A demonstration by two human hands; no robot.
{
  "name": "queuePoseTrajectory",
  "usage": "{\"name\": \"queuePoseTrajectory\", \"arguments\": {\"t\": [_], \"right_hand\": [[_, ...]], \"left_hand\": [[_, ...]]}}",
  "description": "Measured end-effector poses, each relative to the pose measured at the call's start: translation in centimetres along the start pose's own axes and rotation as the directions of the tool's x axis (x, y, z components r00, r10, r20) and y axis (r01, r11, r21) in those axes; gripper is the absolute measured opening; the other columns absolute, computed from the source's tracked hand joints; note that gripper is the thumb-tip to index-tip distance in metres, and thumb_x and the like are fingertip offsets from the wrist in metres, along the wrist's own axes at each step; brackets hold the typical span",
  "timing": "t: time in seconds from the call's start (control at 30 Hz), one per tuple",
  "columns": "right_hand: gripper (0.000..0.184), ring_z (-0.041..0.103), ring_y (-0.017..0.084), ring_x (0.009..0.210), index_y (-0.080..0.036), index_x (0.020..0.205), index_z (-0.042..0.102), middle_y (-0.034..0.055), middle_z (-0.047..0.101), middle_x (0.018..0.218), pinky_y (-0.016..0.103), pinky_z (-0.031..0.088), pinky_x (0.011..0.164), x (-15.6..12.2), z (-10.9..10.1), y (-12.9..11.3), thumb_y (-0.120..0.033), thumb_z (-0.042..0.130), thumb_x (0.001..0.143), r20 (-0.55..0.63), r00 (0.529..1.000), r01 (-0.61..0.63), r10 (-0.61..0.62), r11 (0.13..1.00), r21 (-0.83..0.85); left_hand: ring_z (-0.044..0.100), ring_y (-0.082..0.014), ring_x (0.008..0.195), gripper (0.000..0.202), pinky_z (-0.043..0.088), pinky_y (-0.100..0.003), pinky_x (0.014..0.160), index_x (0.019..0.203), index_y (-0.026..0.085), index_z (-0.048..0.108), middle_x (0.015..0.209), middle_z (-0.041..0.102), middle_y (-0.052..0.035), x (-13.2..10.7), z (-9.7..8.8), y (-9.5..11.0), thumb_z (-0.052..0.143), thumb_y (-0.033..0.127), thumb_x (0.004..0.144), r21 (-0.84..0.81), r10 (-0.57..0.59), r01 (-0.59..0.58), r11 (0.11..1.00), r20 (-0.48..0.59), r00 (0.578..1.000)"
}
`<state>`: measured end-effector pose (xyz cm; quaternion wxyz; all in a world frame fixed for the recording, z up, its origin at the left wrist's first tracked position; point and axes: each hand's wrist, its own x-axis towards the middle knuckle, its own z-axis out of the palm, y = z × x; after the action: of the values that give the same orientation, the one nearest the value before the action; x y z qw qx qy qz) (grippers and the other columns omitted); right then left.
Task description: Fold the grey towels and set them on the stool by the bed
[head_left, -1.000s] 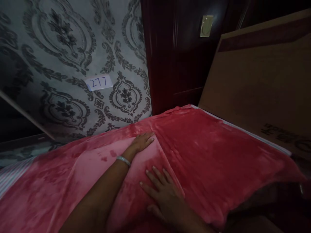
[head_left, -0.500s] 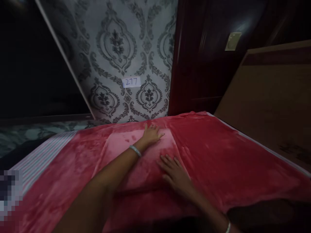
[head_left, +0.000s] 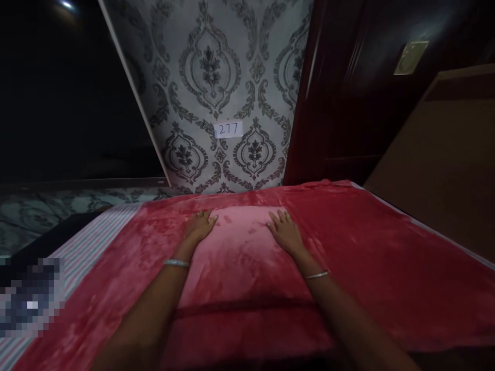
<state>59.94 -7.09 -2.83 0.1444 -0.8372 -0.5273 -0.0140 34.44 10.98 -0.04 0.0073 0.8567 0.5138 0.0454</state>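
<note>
Across the bed we see a red plush blanket (head_left: 348, 247) spread wide, with a paler pink folded panel (head_left: 240, 257) lying on it in the middle. Our left hand (head_left: 199, 226) rests flat, fingers spread, on the panel's far left corner, and our right hand (head_left: 284, 232) lies flat and open on its far right corner; neither hand holds anything. Each wrist wears a thin bangle (head_left: 176, 263). A striped sheet (head_left: 88, 242) shows at the left beside the blanket. Beyond the bed stands patterned wallpaper (head_left: 216, 67) bearing a small label reading 277 (head_left: 228, 129), with a dark wooden door (head_left: 348, 103) to its right and a brown board (head_left: 444, 170) leaning at the bed's right edge
</note>
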Motion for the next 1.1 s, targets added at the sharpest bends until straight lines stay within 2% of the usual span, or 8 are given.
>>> {"name": "queuePoseTrajectory", "arguments": {"t": [0.27,0.4,0.57,0.67,0.73,0.8,0.9,1.1], "right_hand": [[0.054,0.025,0.033,0.151,-0.026,0.156,0.042,0.0104,0.033,0.163,0.053,0.042,0.111,0.0,1.4,1.2,-0.045,0.03,0.106,-0.038,0.999,0.019,-0.019,1.0,-0.001],[0.055,0.025,0.033,0.152,-0.025,0.156,0.041,0.0102,0.033,0.164,0.053,0.041,0.113,-0.2,1.1,1.2,-0.045,0.03,0.106,-0.028,0.999,0.02,-0.02,1.0,0.0],[0.055,0.025,0.034,0.151,-0.025,0.158,0.038,0.0121,0.032,0.164,0.059,0.037,0.113,-0.3,-1.3,1.0,-0.043,0.03,0.107,0.077,0.997,-0.002,0.006,0.999,-0.041],[0.056,0.025,0.037,0.151,-0.024,0.158,0.038,0.0139,0.03,0.164,0.065,0.033,0.114,-1.3,-2.7,-1.4,-0.045,0.033,0.106,0.044,0.99,0.134,-0.132,0.99,-0.041],[0.055,0.027,0.035,0.151,-0.024,0.158,0.038,0.0136,0.029,0.165,0.062,0.031,0.116,-3.0,-3.0,-4.5,-0.044,0.036,0.106,0.026,0.918,0.395,-0.396,0.918,0.016],[0.054,0.029,0.032,0.15,-0.026,0.157,0.039,0.0113,0.029,0.165,0.056,0.029,0.12,-5.3,-2.7,-8.0,-0.044,0.039,0.106,0.065,0.749,0.651,-0.659,0.751,0.11],[0.053,0.022,0.03,0.153,-0.032,0.155,0.042,0.0072,0.023,0.168,0.054,0.019,0.123,-8.8,-1.5,-12.1,-0.05,0.043,0.105,0.145,0.561,0.789,-0.815,0.58,0.202],[0.06,0.007,0.026,0.156,-0.032,0.158,0.036,0.0089,0.016,0.169,0.053,0.003,0.126,-11.2,1.3,-12.8,-0.055,0.045,0.104,0.143,0.564,0.797,-0.813,0.582,0.162]], "left_hand": [[0.054,-0.0364,0.132,0.064,0.043,-0.051,0.107,0.147,0.022,0.051,0.148,0.055,-0.0153,-0.3,0.9,0.6,0.025,0.056,0.1,-0.031,-0.012,0.009,0.999,-0.081,0.997],[0.051,-0.0353,0.137,0.062,0.041,-0.052,0.111,0.149,0.024,0.049,0.152,0.052,-0.0143,-0.6,0.2,1.2,0.027,0.055,0.1,-0.058,-0.016,0.014,0.998,-0.027,1.0],[0.029,-0.0358,0.152,0.073,0.03,-0.055,0.119,0.159,0.022,0.032,0.167,0.028,-0.015,-1.0,-1.9,0.3,0.032,0.061,0.098,-0.098,-0.024,0.032,0.995,0.074,0.997],[0.015,-0.0349,0.156,0.073,0.018,-0.058,0.124,0.16,0.02,0.028,0.17,0.019,-0.0138,-2.8,-3.0,-0.4,0.032,0.059,0.099,-0.105,0.118,-0.115,0.988,0.021,0.993],[0.017,-0.0298,0.156,0.065,0.013,-0.056,0.125,0.158,0.024,0.034,0.169,0.025,-0.0093,-4.3,-3.2,-0.7,0.029,0.054,0.101,-0.115,0.277,-0.274,0.955,0.01,0.961],[0.02,-0.0264,0.156,0.059,0.011,-0.055,0.126,0.156,0.028,0.038,0.167,0.03,-0.0054,-5.6,-3.0,-0.9,0.027,0.05,0.103,-0.122,0.366,-0.36,0.925,0.028,0.93],[0.02,-0.0265,0.156,0.057,0.01,-0.057,0.125,0.157,0.032,0.035,0.168,0.028,-0.0027,-7.0,-1.5,-1.4,0.029,0.049,0.103,-0.106,0.379,-0.373,0.922,0.048,0.924],[0.01,-0.0251,0.158,0.058,0.015,-0.054,0.125,0.159,0.032,0.031,0.171,0.019,-0.0003,-7.5,1.7,-2.7,0.026,0.045,0.103,-0.129,0.336,-0.334,0.934,-0.011,0.942]]}}
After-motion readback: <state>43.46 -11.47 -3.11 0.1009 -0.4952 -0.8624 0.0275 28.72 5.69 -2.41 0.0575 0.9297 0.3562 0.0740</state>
